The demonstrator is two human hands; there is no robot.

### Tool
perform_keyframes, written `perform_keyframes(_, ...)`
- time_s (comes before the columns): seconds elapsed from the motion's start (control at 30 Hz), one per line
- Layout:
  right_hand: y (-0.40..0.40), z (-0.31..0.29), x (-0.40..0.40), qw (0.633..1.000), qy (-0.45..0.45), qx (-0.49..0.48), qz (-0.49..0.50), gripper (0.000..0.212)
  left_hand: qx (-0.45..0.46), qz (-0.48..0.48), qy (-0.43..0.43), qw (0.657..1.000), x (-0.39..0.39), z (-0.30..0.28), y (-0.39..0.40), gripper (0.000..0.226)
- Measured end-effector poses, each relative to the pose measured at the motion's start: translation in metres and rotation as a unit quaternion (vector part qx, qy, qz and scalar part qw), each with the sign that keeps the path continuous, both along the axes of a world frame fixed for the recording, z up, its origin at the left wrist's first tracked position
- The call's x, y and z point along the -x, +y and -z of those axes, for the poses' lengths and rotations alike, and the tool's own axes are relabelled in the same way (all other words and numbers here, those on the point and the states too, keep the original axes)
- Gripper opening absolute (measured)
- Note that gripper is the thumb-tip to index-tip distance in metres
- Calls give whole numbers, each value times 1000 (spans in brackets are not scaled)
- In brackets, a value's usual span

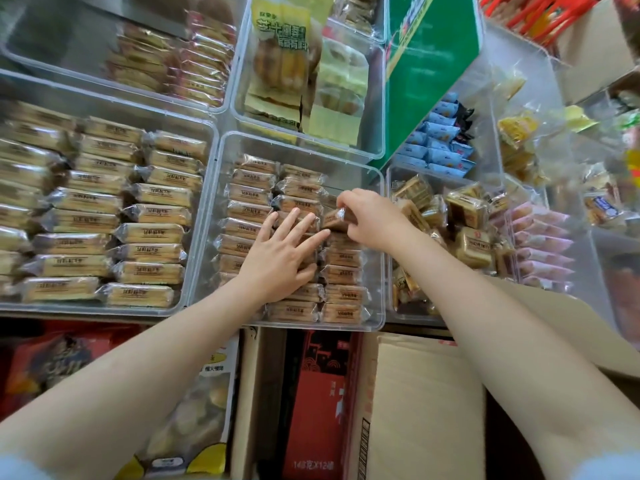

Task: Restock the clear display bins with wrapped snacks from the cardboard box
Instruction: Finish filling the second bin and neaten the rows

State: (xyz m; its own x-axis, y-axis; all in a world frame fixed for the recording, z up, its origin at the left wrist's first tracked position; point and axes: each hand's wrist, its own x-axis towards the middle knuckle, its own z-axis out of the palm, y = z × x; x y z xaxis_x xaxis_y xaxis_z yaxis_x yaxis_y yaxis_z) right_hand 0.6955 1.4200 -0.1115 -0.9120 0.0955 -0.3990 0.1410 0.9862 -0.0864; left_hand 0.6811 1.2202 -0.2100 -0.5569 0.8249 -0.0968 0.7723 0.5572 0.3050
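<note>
Two bare hands over clear plastic display bin of stacked brown wrapped snack cakes, left hand flat, fingers straight, pressing rows, right hand fingers pinching one brown wrapped snack above right column, open cardboard box below.

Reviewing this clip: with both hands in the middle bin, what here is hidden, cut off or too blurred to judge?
- Head view: the left hand lies flat over the middle bin's centre column, hiding those snacks.
- The right hand pinches one wrapped snack; its label is covered and blurred.
- The cardboard box runs off the bottom edge; its flap hides any contents.
- Print on the far-left bin's bars is too blurred to read.
</note>
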Motion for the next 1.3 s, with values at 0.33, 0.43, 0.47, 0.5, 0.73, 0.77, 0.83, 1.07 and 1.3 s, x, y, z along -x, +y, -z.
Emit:
perform_keyframes(0.33,9,3,-7,996,-24,55,68,36,33,12,1,999,-2,-6,6,57)
perform_keyframes(0.43,3,14,-7,993,-91,30,64,37,32,21,11,999,-4,-1,2,61)
perform_keyframes(0.47,0,17,-4,991,-118,27,54,42,33,23,11,999,-5,-1,1,62)
perform_keyframes(0.5,-3,19,0,987,-146,32,54,51,33,25,10,999,-6,-2,1,64)
perform_keyframes(0.73,-16,43,3,978,-200,-47,47,53,39,54,23,998,-19,-10,8,71)
perform_keyframes(0.77,-13,46,1,976,-205,-16,71,53,40,57,20,997,-19,-10,7,71)
perform_keyframes(0.83,-8,51,-1,969,-209,44,127,59,46,56,-3,997,-18,-9,7,70)
perform_keyframes(1.07,-24,33,-5,975,-165,14,148,95,78,64,-53,994,-12,-23,9,74)
perform_keyframes(1.3,-28,-93,-88,969,-15,191,153,43,-86,6,-116,990,-74,-70,-11,53)
